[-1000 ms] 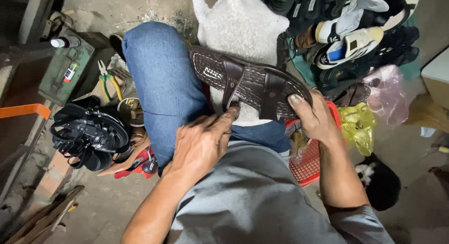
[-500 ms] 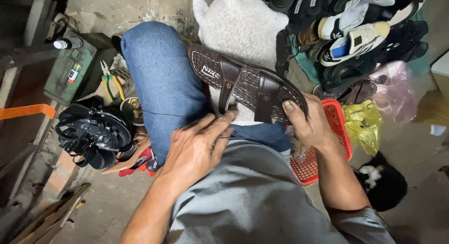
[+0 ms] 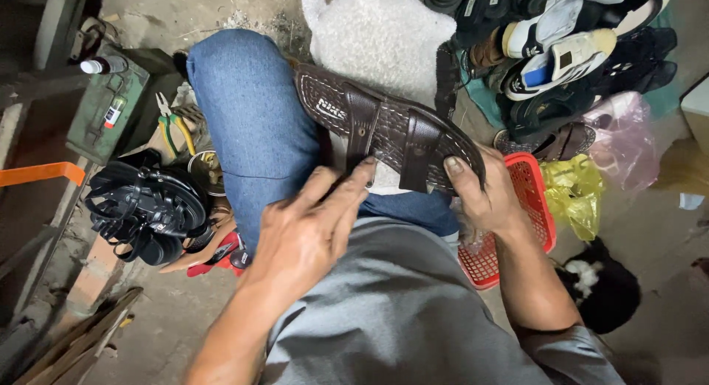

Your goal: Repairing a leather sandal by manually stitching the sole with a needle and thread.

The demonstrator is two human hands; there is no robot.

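A dark brown leather sandal [image 3: 384,126] with two wide straps lies across my lap, over my blue-jeaned knee [image 3: 247,112]. My right hand [image 3: 484,197] grips its near end, thumb on the sole's edge. My left hand [image 3: 310,230] rests flat on my thigh, its fingertips touching the sandal's near side by the middle strap.
A white fuzzy cushion [image 3: 384,34] lies beyond the sandal. A pile of shoes [image 3: 561,53] is at the upper right, a red basket [image 3: 535,208] and yellow bag [image 3: 572,193] to the right. Black sandals [image 3: 144,208], pliers [image 3: 173,126] and a green metal box [image 3: 103,108] lie left.
My left hand has slid forward along my thigh, so its fingertips now touch the sandal's edge. The right hand keeps its hold on the sandal's end.
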